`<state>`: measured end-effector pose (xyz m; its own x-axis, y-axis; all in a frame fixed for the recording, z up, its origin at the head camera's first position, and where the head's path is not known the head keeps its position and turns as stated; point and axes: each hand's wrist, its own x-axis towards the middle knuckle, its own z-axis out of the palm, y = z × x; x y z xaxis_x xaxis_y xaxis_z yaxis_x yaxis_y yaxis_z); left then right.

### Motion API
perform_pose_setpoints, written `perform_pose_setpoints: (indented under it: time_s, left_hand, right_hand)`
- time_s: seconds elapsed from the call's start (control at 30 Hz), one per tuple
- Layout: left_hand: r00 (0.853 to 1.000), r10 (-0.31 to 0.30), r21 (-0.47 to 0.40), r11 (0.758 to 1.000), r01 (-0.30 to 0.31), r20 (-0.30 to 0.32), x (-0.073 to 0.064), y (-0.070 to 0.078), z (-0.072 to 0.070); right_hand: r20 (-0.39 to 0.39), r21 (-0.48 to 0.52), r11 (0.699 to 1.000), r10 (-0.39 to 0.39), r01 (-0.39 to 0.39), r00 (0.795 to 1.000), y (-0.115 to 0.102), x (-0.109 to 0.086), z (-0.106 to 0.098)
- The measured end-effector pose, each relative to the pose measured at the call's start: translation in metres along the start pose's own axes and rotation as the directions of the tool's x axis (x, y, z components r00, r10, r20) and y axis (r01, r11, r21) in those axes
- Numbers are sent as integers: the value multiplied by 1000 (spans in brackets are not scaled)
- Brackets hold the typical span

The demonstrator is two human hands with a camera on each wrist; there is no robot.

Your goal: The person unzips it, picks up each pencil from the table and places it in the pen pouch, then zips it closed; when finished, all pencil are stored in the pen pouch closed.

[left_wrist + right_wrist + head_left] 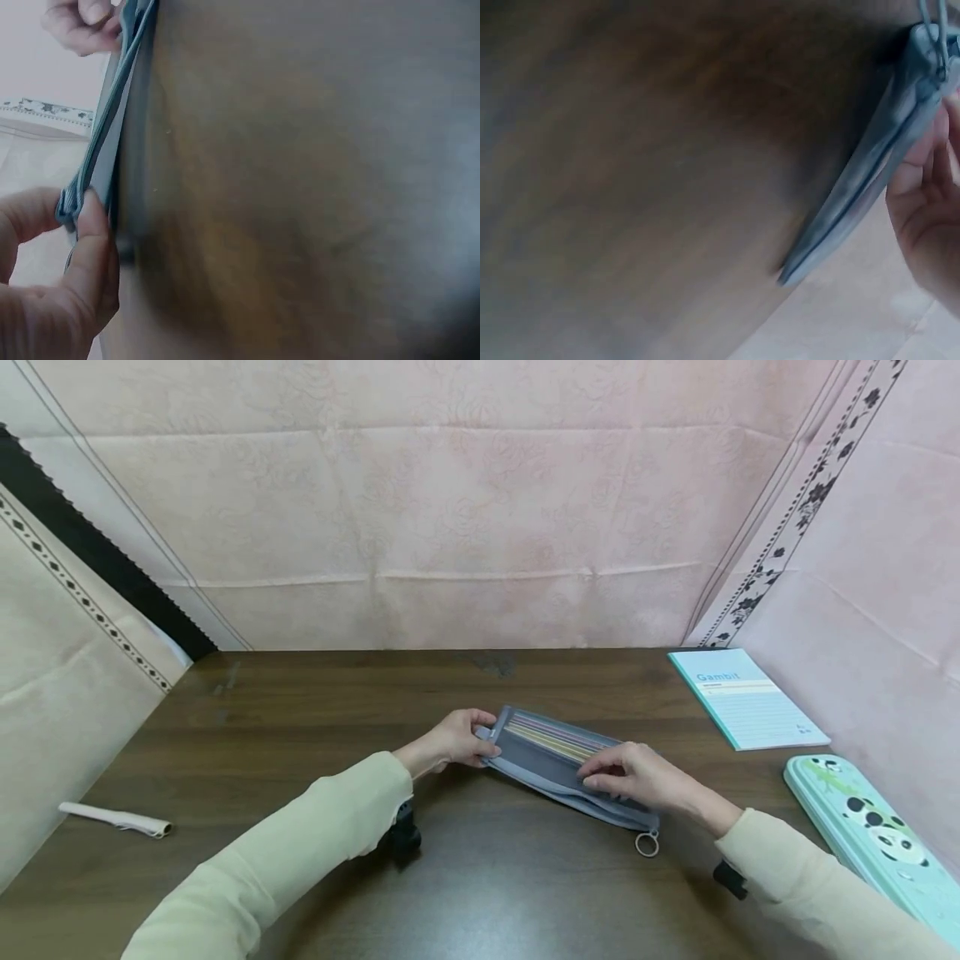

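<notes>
A flat blue-grey zip pouch (540, 760) is held tilted over the brown table, with coloured stripes along its upper face and a metal ring (647, 844) hanging from its right end. My left hand (463, 739) pinches the pouch's left end between thumb and fingers, and the left wrist view shows that grip on the pouch's edge (105, 135). On the right part of the face, the bent fingers of my right hand (633, 777) touch the pouch. In the right wrist view, the pouch (862, 180) partly hides those fingertips, so I cannot tell whether they pinch it.
A white pen (116, 817) lies at the left of the table (322, 693). Toward the back right is a pale blue notebook (750, 700) marked "Gambit". In front of it, a mint-green case with pandas (870, 827) lies beside my right sleeve. Pale cloth hangs around the table.
</notes>
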<state>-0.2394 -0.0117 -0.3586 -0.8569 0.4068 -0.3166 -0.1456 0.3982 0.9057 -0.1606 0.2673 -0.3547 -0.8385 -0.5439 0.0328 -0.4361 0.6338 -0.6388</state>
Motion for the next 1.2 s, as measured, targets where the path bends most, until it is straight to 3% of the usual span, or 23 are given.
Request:
perform_pose_setpoints:
  time_s: [0.1,0.2,0.3,0.43,0.63,0.8,1.07,1.2]
  left_hand:
    - [999,7,-22,1000,-8,-47,-5,-6,-3]
    - [996,-6,-72,997,-1,-89,-9,-12,-9]
    - [991,-22,-118,993,6,-129,-12,-16,-15]
    - [986,-43,-197,980,10,-161,-14,-20,-22]
    - [981,-85,-265,964,36,-176,-15,-23,-30]
    - [978,-93,-262,964,41,-187,-13,-24,-34]
    - [976,-82,-236,971,33,-201,-11,-26,-44]
    - [976,-52,-176,984,14,-211,-10,-27,-47]
  right_hand:
    - [-110,20,993,121,-119,987,0,-9,-6]
    - [-176,76,966,256,-246,951,0,-17,-10]
    - [-133,203,925,351,-321,927,2,-23,-12]
    - [-33,392,838,425,-379,905,2,-20,-11]
    - [21,563,698,523,-443,852,0,-4,-13]
    - [80,648,608,544,-459,835,4,11,-15]
    - [158,736,500,530,-457,833,8,27,-14]
    - [175,778,451,512,-436,841,9,31,-15]
